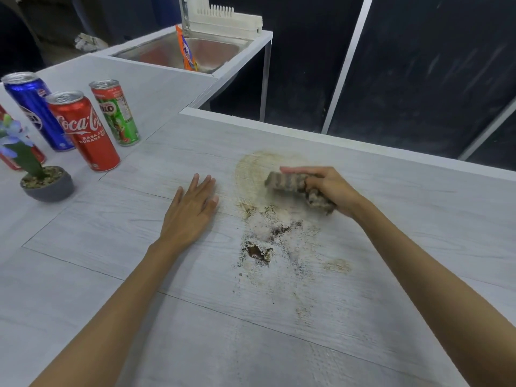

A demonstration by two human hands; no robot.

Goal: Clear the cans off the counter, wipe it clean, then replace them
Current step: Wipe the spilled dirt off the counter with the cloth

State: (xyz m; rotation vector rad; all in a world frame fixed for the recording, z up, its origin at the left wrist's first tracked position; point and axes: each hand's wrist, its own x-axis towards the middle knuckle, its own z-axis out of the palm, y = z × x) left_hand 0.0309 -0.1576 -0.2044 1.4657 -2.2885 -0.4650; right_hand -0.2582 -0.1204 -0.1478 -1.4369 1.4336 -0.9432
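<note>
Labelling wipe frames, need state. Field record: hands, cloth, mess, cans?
left hand: flat on counter, beside the mess
right hand: grips cloth on tan smear
spill: brown blob and specks, not yet wiped
cans: Pepsi can, Coca-Cola can, Milo can, upright, far left
stage: cans cleared, wiping

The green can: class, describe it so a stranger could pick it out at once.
Start at the grey counter and look to its left, where cans stand in a cluster. The green can is the one nearest the sink, right of the red can; only it has a green body.
</note>
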